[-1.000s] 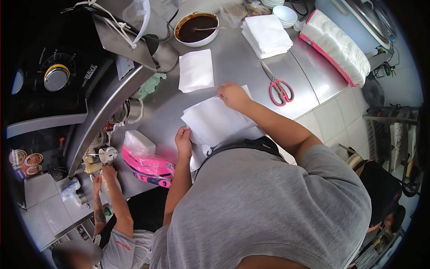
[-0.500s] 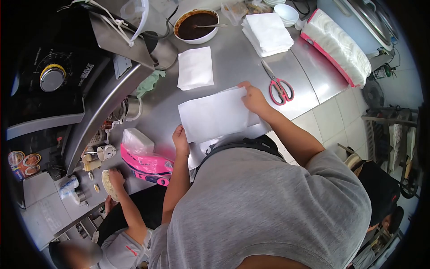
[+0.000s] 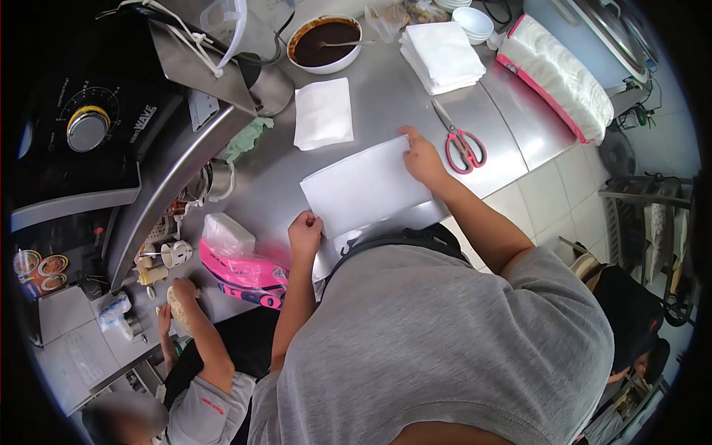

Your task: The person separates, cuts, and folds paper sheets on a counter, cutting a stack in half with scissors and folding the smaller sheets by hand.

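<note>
A white paper towel (image 3: 367, 189) lies slanted low over the steel counter, near its front edge. My left hand (image 3: 305, 231) pinches the towel's left edge between thumb and curled fingers. At the opposite edge, my right hand (image 3: 424, 159) grips the upper right corner, partly hidden by my own fingers. Just beyond is a small folded white paper towel pile (image 3: 324, 113). Red-handled scissors (image 3: 465, 150) rest to the right of my right hand, blades pointing away. A taller stack of folded paper towels (image 3: 443, 55) sits farther back.
A bowl of dark sauce (image 3: 325, 44) with a spoon stands at the back. An opened towel pack (image 3: 556, 78) lies at right, and a pink pack (image 3: 241, 271) at left. A co-worker (image 3: 211, 356) handles a pale food item at lower left. A microwave (image 3: 89, 126) stands far left.
The paper towel's layers have come together into a neater, aligned rectangle. My left hand has shifted slightly right. The co-worker's hands and the pale item have moved.
</note>
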The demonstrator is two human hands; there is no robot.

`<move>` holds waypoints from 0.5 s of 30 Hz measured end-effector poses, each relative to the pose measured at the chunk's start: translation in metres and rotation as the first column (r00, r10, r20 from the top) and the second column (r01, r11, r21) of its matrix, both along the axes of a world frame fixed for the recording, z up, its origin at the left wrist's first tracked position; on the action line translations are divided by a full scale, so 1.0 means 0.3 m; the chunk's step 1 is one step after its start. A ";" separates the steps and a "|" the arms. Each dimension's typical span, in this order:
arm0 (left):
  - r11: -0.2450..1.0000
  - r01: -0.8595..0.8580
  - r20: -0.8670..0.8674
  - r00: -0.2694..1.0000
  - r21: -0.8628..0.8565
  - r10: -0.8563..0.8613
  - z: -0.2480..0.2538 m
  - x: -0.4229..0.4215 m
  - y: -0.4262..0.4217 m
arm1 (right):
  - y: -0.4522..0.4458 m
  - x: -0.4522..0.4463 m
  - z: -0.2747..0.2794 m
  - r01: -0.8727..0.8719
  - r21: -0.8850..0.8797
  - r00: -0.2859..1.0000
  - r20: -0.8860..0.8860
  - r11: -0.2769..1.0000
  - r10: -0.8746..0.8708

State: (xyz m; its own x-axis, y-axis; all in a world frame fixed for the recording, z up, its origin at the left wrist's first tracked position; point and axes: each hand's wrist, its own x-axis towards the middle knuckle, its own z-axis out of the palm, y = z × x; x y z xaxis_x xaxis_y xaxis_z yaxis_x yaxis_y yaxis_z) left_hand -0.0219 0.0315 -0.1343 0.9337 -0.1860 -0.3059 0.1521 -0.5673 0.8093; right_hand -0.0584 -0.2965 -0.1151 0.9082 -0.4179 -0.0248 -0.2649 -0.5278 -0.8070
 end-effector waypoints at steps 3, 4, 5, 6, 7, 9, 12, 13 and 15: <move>0.998 0.004 -0.002 1.000 0.058 -0.004 0.024 0.005 -0.012 | -0.002 0.000 0.002 0.020 -0.009 1.000 0.002 1.000 -0.020; 0.997 0.000 -0.007 1.000 0.082 0.001 0.034 0.008 -0.017 | -0.001 0.000 0.001 0.025 -0.014 1.000 -0.001 1.000 -0.025; 0.994 -0.004 -0.013 1.000 0.108 0.006 0.039 0.009 -0.019 | 0.000 -0.001 -0.002 0.023 -0.018 1.000 0.019 1.000 -0.022; 0.994 -0.004 -0.012 1.000 0.106 0.006 0.039 0.009 -0.020 | -0.001 -0.001 -0.007 0.021 -0.023 0.999 0.040 1.000 -0.020; 0.995 -0.004 -0.010 1.000 0.104 0.005 0.040 0.010 -0.022 | -0.002 0.000 -0.012 0.019 -0.027 0.998 0.061 0.999 -0.018; 0.995 -0.009 -0.012 1.000 0.095 0.010 0.038 0.010 -0.024 | -0.002 0.001 -0.027 0.027 -0.046 0.997 0.075 0.999 -0.024; 0.996 -0.018 -0.014 1.000 0.092 0.020 0.036 0.010 -0.027 | -0.002 0.001 -0.007 0.014 -0.038 0.999 0.049 0.999 -0.012; 0.995 -0.017 -0.009 1.000 0.102 0.018 0.036 0.010 -0.028 | -0.001 0.000 0.003 0.006 -0.029 0.999 0.033 1.000 -0.005; 0.993 -0.017 0.008 1.000 0.116 0.017 0.034 0.012 -0.031 | -0.004 -0.001 0.002 -0.012 -0.042 0.999 0.041 0.999 0.013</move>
State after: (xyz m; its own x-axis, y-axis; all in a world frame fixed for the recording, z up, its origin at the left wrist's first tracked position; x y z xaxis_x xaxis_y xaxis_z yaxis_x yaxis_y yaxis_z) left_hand -0.0184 0.0221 -0.1240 0.9386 -0.1338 -0.3180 0.1571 -0.6547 0.7394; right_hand -0.0586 -0.2977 -0.1144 0.9132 -0.4065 0.0296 -0.2254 -0.5641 -0.7943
